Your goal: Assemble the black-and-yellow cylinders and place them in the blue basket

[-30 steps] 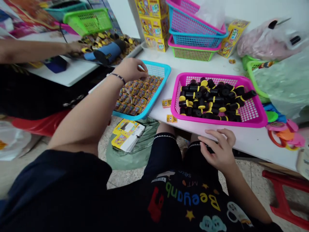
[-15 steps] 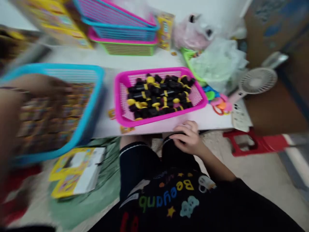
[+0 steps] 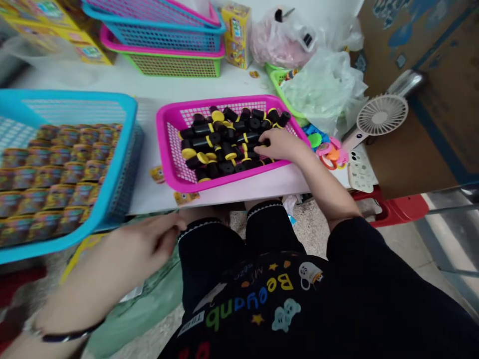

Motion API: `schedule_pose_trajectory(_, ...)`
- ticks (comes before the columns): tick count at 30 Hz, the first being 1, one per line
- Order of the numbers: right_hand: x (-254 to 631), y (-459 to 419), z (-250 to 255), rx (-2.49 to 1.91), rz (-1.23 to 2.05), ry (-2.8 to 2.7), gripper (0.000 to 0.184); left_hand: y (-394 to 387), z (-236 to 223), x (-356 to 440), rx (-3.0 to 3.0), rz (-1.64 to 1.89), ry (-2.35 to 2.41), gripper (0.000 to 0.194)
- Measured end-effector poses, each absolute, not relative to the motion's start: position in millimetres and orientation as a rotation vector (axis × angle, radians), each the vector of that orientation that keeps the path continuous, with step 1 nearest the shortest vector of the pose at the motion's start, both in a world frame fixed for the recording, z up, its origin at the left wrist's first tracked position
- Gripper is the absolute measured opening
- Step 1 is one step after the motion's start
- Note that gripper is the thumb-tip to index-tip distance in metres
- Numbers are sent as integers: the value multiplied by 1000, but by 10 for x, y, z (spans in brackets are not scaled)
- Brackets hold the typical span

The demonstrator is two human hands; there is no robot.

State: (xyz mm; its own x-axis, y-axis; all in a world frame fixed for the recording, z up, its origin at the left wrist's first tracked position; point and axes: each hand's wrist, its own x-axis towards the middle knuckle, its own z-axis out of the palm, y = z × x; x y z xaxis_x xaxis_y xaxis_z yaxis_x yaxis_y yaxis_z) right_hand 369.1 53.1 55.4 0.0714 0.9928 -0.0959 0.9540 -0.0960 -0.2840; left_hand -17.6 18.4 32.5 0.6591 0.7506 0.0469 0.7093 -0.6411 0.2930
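Observation:
A pink basket [image 3: 167,144] holds many short black cylinders with yellow ends [image 3: 204,142]. My right hand [image 3: 279,144] reaches over its near right side, thumb and fingers closed round one of the cylinders, mostly hidden by the fingers. At the lower left, my left hand [image 3: 145,242] hovers below the table edge beside my thigh, fingers loosely bent, thumb apart, with nothing visible in it. Near it stands a blue basket [image 3: 129,129], lined with rows of small round brown-and-yellow printed pieces [image 3: 48,177].
Stacked baskets [image 3: 175,65] and yellow printed boxes [image 3: 236,37] stand at the back. Plastic bags [image 3: 318,89], a handheld fan [image 3: 381,115] and colourful scissors [image 3: 331,154] lie to the right. Small yellow labels [image 3: 185,197] lie by the pink basket. A red stool [image 3: 402,209] is below.
My left hand has drawn back from inside the blue basket towards my lap. My right hand has risen from the table's front edge into the pink basket. The view has shifted slightly.

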Motion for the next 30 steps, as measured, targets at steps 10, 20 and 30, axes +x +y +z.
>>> schedule_pose_trajectory(10, 3995, 662, 469, -2054, 478, -2360, 58, 261, -486, -45, 2832, 366, 1320, 48)
schedule_pose_trajectory(20, 4153, 424, 387, -1513, 293, -1907, 26, 371, -394, -206, 2973, 386, 1045, 40)
schedule_pose_trajectory(30, 3665, -180, 194, -1205, 210, -1581, 44, 178, -200, -104, 2520, 998, 1251, 25)
